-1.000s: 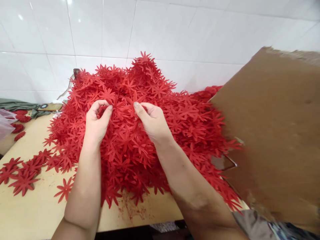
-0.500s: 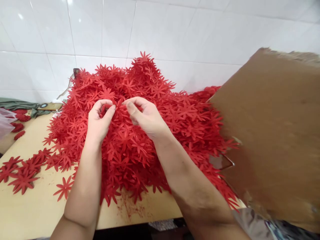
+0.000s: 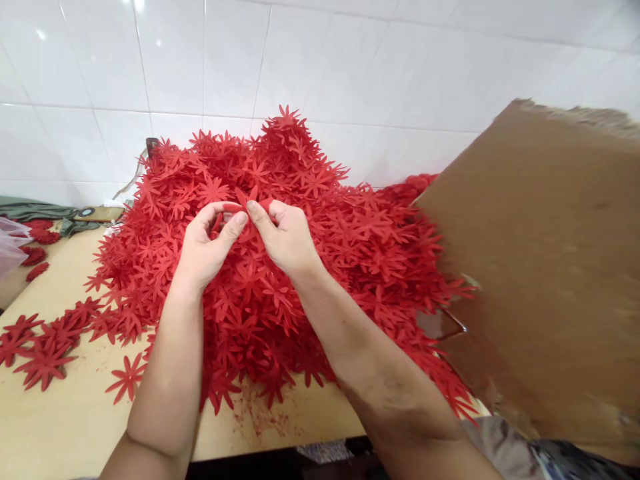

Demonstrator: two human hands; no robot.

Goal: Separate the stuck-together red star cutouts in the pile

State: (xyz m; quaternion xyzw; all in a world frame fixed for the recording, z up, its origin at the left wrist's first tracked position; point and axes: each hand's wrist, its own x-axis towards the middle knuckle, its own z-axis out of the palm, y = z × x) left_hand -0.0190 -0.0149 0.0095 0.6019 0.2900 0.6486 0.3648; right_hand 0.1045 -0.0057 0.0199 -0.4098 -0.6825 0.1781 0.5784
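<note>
Red flower cutout in both hands, before a heap of the same

Cutout at mid-view, petals poking up between the thumbs. Left hand: fingers curled, thumb and forefinger nearly meeting on red material. Right hand: thumb pressed on it, fingers folded behind. Cannot tell if 1 layer or several is pinched. Probably very light, thin and soft; petals should bend easily, may crease or tear if tugged. Best grip, by my judgement: the centre, where petals join, not a tip. Heap spreads over a pale tabletop, red specks near its front edge. White tiled wall behind; tilted brown cardboard at right, top edge frayed; green cloth and translucent plastic bag far left
</note>
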